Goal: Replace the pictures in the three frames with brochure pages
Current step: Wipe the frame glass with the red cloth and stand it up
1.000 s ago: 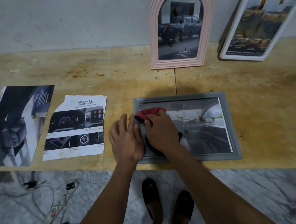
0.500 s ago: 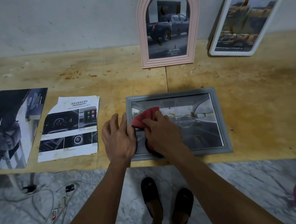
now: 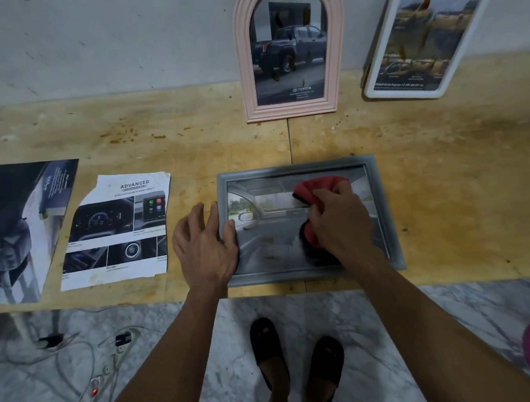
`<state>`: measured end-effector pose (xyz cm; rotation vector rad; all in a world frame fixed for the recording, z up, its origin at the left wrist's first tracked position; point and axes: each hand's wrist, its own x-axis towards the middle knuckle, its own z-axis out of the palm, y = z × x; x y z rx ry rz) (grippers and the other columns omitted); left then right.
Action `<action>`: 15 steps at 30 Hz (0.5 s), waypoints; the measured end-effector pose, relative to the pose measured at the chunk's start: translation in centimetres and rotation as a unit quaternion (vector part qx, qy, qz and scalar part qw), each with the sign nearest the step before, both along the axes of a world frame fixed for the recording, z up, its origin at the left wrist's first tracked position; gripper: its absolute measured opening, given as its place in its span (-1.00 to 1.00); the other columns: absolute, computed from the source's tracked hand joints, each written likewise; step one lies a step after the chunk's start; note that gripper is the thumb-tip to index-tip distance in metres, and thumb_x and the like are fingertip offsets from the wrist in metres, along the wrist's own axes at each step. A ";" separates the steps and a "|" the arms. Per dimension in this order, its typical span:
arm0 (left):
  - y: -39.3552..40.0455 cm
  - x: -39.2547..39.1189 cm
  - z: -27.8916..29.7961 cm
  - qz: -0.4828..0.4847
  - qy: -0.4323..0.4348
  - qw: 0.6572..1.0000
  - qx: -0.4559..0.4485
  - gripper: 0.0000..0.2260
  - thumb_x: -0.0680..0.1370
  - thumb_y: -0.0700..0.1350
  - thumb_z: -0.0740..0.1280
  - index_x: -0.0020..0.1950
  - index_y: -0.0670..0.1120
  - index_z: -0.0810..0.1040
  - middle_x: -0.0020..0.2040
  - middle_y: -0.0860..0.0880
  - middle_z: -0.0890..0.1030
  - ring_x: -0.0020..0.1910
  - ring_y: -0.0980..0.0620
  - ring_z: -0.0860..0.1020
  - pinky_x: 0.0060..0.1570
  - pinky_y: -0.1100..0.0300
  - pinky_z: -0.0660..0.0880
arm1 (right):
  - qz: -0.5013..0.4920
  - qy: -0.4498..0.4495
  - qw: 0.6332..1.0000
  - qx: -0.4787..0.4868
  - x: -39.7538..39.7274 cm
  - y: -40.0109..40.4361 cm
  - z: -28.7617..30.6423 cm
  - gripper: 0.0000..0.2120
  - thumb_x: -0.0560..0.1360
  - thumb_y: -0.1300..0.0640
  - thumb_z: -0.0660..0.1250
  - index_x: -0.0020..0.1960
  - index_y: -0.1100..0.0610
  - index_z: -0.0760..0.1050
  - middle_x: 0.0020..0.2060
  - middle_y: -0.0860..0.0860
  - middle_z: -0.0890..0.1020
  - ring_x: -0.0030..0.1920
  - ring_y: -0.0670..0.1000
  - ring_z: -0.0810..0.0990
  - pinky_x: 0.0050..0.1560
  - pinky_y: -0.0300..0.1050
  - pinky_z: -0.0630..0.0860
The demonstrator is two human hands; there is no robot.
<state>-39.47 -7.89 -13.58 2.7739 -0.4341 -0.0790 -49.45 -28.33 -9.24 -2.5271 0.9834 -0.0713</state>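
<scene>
A grey rectangular frame (image 3: 383, 211) lies flat near the table's front edge, holding a car-interior picture under glass. My right hand (image 3: 340, 223) grips a red cloth (image 3: 314, 188) and presses it on the glass, right of centre. My left hand (image 3: 205, 239) lies flat with spread fingers on the frame's left edge. A pink arched frame (image 3: 292, 111) with a pickup truck page leans on the wall behind. A white frame (image 3: 375, 89) with a brochure page leans tilted at the back right.
A torn brochure page (image 3: 118, 230) headed ADVANCED lies left of my left hand. A dark brochure (image 3: 21, 230) lies at the far left. The wooden table (image 3: 460, 187) is stained. Cables (image 3: 90, 363) lie on the marble floor below; my feet stand under the table edge.
My right hand has slid the red cloth to the right across the glass, from the frame's left part to right of centre. My left hand stays on the frame's left edge.
</scene>
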 end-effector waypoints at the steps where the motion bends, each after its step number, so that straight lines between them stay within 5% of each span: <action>1: 0.0 0.0 0.0 0.000 0.002 1.000 0.000 -0.53 0.60 0.21 0.10 0.46 0.09 0.42 0.51 -0.02 0.32 0.41 -0.15 0.19 0.40 -0.18 0.23 | -0.012 -0.002 1.000 -0.003 -0.4 -0.7 0.0 -0.73 0.56 0.05 0.20 0.19 0.06 0.56 0.11 0.12 0.46 0.00 0.16 0.52 -0.04 0.01 0.52; 15: -0.2 -0.2 0.1 0.005 0.004 1.000 -0.001 -0.56 0.65 0.17 0.09 0.48 0.05 0.41 0.52 -0.04 0.31 0.43 -0.18 0.19 0.41 -0.21 0.20 | -0.150 -0.042 0.988 0.004 -4.0 2.8 -0.5 -0.64 0.60 0.13 0.18 0.35 0.21 0.44 0.20 0.27 0.45 0.17 0.29 0.44 0.14 0.11 0.42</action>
